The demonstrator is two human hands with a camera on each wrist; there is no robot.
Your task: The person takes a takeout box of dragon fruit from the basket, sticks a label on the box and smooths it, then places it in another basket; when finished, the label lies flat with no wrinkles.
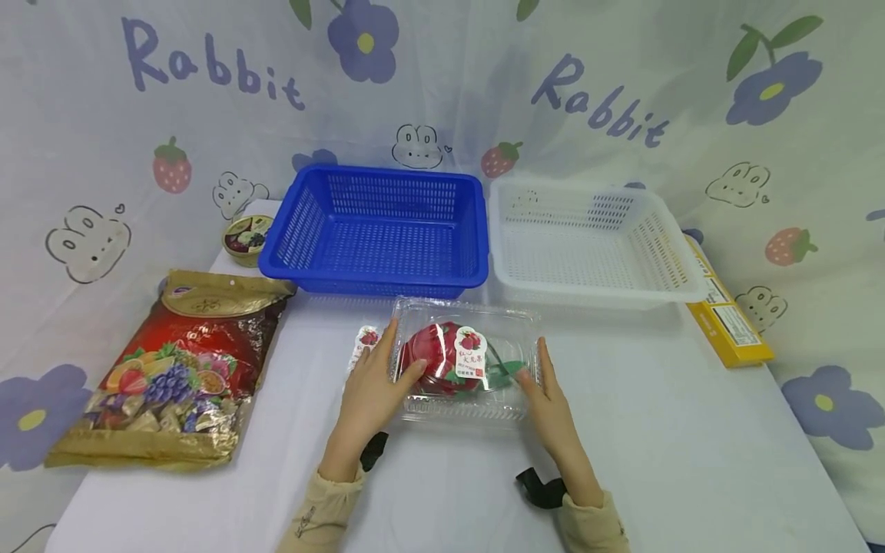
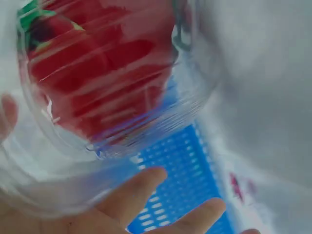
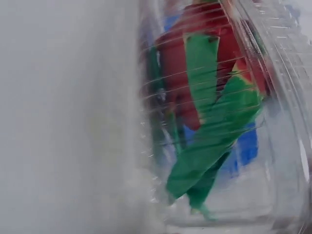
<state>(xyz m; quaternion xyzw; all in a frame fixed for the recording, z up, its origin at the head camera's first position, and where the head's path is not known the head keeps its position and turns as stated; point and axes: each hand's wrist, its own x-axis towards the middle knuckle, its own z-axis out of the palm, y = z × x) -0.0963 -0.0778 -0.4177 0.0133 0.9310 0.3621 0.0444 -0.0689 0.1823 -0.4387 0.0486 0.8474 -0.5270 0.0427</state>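
White surface (image 1: 657, 430) under a rabbit-print backdrop; blue basket (image 1: 376, 230) and white basket (image 1: 588, 238) sit at the back. I see the clear clamshell box (image 1: 466, 361) with red fruit lying just in front of them, long axis left-right. My left hand (image 1: 369, 392) and right hand (image 1: 549, 403) flank its short ends, fingers straight, pressing the sides, equally near.

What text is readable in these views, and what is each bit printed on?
"Rabbit": twice on the flower-and-strawberry printed backdrop cloth, upper left and upper right.
Round sticker on the clear plastic clamshell box: characters too small to read.
Red-and-gold foil candy bag, yellow flat carton: print too small.
Wrist views: none.
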